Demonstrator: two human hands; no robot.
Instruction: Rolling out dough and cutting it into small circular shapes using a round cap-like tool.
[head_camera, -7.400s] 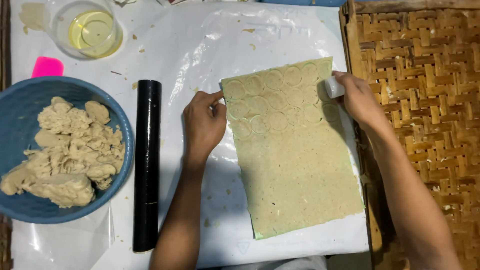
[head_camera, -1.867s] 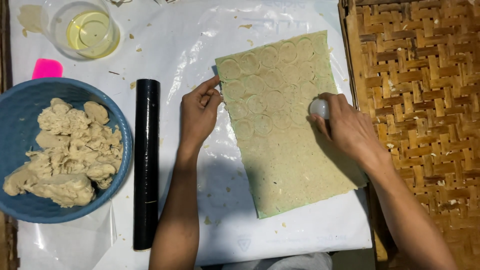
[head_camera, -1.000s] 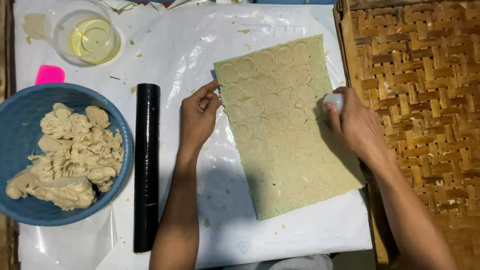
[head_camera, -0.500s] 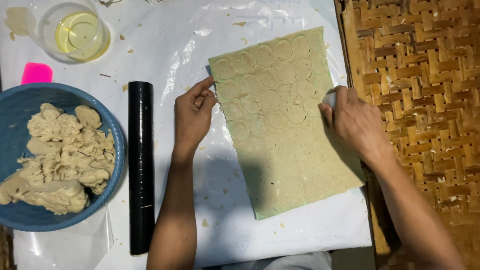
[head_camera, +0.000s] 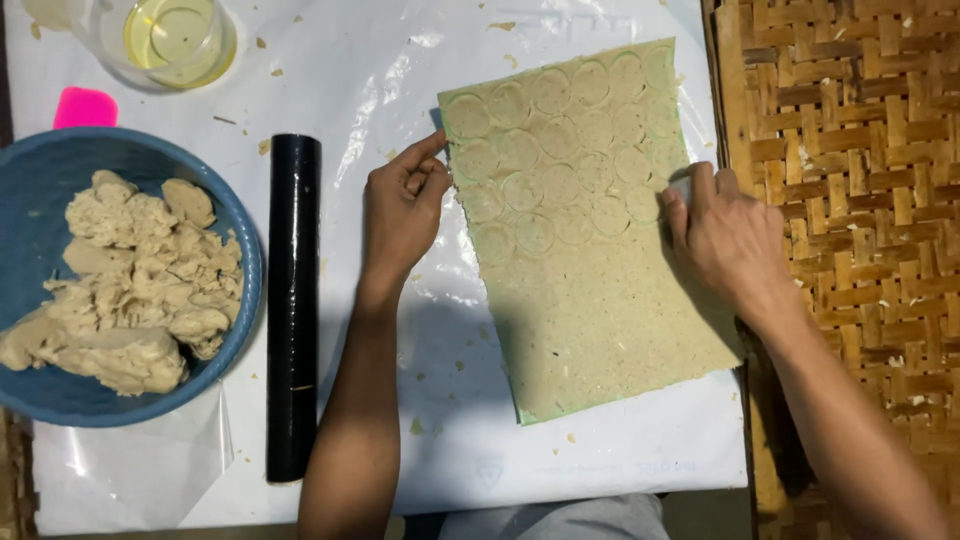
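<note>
Seen from above, a work surface covered in white plastic sheeting (head_camera: 300, 60). At the far left sits a blue bowl (head_camera: 40, 170) heaped with lumps of beige dough (head_camera: 130, 280). Behind it lie a small pink card (head_camera: 84, 106) and a clear glass (head_camera: 180, 40) holding yellowish liquid. Just right of the bowl, a black rolling pin (head_camera: 292, 300) lies lengthwise, apart from both hands.

Next comes the person's left hand (head_camera: 402, 215), fingers loosely curled, its fingertips pressing on the left edge of a flat rolled sheet of dough (head_camera: 600, 300). The sheet lies on the plastic between the two hands, slightly tilted — its upper half is stamped with rows of round outlines, its lower half plain.

At the sheet's right edge, the right hand (head_camera: 725, 240) rests knuckles up, fingers closed around a small pale round cutter (head_camera: 680, 185) that shows only a little past the fingertips; it is pressed down on the dough beside the last circle. Further right — a woven bamboo tray (head_camera: 860, 150), bare but for a few crumbs.
</note>
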